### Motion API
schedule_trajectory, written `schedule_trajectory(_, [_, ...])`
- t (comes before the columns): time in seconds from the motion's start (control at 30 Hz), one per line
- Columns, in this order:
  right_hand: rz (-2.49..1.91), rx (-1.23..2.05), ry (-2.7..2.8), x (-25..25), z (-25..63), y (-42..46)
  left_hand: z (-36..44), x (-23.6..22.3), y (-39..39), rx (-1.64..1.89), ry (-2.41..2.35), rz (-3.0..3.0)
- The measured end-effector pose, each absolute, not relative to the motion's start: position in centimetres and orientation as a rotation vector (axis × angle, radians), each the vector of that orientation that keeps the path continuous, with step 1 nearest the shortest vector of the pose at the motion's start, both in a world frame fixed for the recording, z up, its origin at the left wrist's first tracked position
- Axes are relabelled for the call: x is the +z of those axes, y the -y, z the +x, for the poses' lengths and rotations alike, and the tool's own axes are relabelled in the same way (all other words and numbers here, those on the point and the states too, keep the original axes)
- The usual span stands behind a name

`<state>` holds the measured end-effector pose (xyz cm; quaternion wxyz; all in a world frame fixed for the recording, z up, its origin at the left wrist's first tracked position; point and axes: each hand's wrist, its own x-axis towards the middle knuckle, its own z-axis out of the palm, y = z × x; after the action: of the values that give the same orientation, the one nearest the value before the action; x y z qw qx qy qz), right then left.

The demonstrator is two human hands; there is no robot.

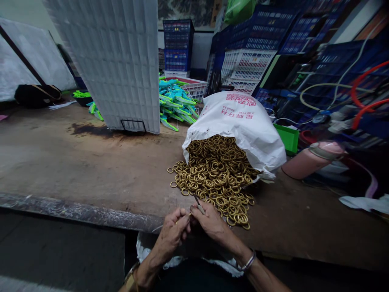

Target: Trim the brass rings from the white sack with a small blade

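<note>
My left hand (pixel 174 230) is closed at the table's front edge, its thumb and fingers pinching a brass-coloured ring (pixel 190 215) that is mostly hidden. Close against it, my right hand (pixel 210 221) is closed around a slim knife-like tool (pixel 199 206) with a dark, narrow end pointing up and away. The fingertips of both hands meet over the ring. Just beyond them spreads a heap of brass-coloured rings (pixel 212 178), spilling from the mouth of a white woven sack (pixel 234 117) with red print, which lies on its side.
A tall pale ribbed panel (pixel 121 65) stands on the wooden table (pixel 75 170). Behind it lie blue-and-green plastic pieces (pixel 176 101). On the right are a pink bottle (pixel 313 160), a green tray (pixel 287 138) and hoses. Stacked crates (pixel 249 65) rise at the back.
</note>
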<state>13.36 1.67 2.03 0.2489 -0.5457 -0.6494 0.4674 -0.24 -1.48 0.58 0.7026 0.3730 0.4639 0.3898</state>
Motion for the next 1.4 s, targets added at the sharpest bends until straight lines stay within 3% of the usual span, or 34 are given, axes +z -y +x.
schedule_trajectory(0.13, [-1.511, 1.257, 1.753, 2.0, 13.6, -1.7, -0.2, 0.6, 1.7, 0.897, -0.968, 0.699])
schedule_trajectory(0.33, [-1.607, 0.778, 2.149, 1.1, 14.0, -0.9, 0.2, 1.2, 1.6, 0.985, -1.052, 0.681])
schedule_trajectory(0.5, [-1.707, 0.615, 2.375, 1.2, 13.7, -0.4, 0.3, 1.4, 1.4, 1.038, -1.079, 0.714])
schedule_trajectory(0.77, [-1.825, 0.471, 2.440, 0.4, 14.6, -1.3, -0.3, 1.2, 2.7, 0.996, -1.004, 0.806])
schedule_trajectory(1.4, [-1.939, 0.154, 2.467, -0.2, 10.8, -4.7, -2.1, 0.0, 1.6, 1.068, -0.727, 0.229])
